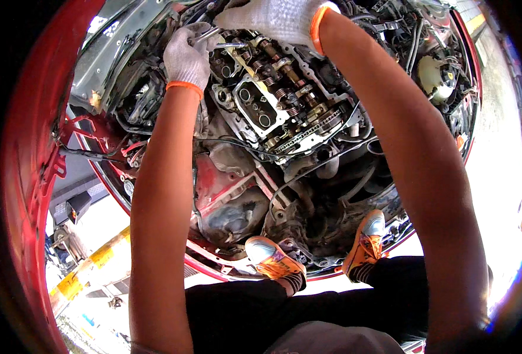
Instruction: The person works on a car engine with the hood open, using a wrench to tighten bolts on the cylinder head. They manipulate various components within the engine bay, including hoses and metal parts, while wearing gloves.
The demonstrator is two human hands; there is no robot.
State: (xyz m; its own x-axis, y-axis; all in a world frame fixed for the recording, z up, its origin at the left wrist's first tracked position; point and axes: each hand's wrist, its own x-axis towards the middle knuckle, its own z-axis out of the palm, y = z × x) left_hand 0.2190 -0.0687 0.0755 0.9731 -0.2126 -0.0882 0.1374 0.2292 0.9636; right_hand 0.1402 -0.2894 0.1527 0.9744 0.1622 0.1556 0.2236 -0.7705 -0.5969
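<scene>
My left hand (188,58), in a white knitted glove with an orange cuff, is closed around a slim shiny metal tool (207,35) at the far left end of the opened engine (255,109). A second thin metal shaft (231,45) lies just beside it, over the engine's edge. My right hand (276,22), gloved the same way, reaches across the far end of the engine. Its fingers are drawn together close to the tool's tip, and what they hold is hidden. Camshafts (286,74) and a timing chain (311,137) are exposed.
I stand inside the engine bay in orange shoes (276,259), next to the red body rail (214,268). The raised red hood (28,177) rises at left. Black hoses and cables (308,171) cross before the engine. A whitish reservoir (435,76) sits at right.
</scene>
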